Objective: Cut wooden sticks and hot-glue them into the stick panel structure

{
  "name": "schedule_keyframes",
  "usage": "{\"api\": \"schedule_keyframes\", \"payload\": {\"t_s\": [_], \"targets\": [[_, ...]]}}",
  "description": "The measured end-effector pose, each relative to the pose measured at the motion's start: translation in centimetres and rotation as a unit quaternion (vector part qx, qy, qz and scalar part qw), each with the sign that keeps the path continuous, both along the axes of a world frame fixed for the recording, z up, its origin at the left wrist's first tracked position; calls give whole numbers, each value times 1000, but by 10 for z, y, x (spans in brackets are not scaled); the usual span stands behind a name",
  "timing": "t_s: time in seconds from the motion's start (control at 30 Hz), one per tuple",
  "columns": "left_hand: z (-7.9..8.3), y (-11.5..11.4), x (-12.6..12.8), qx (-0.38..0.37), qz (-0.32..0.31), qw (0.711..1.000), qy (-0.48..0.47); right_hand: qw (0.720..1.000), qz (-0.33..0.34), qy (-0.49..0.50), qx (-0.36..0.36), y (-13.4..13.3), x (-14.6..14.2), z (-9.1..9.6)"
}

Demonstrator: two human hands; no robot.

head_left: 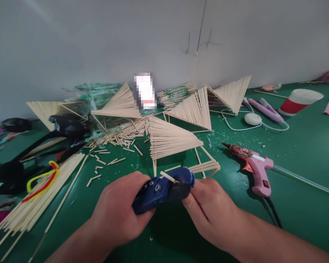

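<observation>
My left hand (pixel 120 208) is wrapped round the handle of a blue pipe cutter (pixel 150 197), low at the centre. A short end of a thin wooden stick (pixel 167 177) pokes out of the cutter's jaws. On the jaw side, my right hand (pixel 211 208) is closed with fingers pinched; the stick runs towards it, its far end hidden by the jaws and fingers. Just beyond stands a fan-shaped stick frame (pixel 172 140), its lower bars (pixel 204 167) close to my right hand. Several cut stick pieces (pixel 120 138) lie scattered behind my left hand.
To the right lies a pink glue gun (pixel 256 164) with its cord. A paper cup (pixel 298 102) tilts behind it, near a white cable puck (pixel 252 118). More stick fans (pixel 193 109) and a phone (pixel 145 91) stand along the wall. Long sticks (pixel 49 186) lie at left.
</observation>
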State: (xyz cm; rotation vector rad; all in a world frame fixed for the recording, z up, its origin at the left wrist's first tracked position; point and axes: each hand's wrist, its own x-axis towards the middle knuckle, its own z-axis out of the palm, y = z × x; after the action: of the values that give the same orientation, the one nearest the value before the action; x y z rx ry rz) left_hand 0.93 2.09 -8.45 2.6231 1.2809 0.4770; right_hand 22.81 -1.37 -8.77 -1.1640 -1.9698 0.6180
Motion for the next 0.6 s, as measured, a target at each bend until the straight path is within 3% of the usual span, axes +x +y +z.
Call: {"api": "schedule_keyframes", "payload": {"t_s": [0.33, 0.6], "targets": [[1, 1, 3, -26, 12, 1000, -7, 998, -30, -36, 50, 3, -1, -2], [-1, 2, 0, -2, 3, 1000, -11, 999, -27, -30, 30, 2, 1, -2]]}}
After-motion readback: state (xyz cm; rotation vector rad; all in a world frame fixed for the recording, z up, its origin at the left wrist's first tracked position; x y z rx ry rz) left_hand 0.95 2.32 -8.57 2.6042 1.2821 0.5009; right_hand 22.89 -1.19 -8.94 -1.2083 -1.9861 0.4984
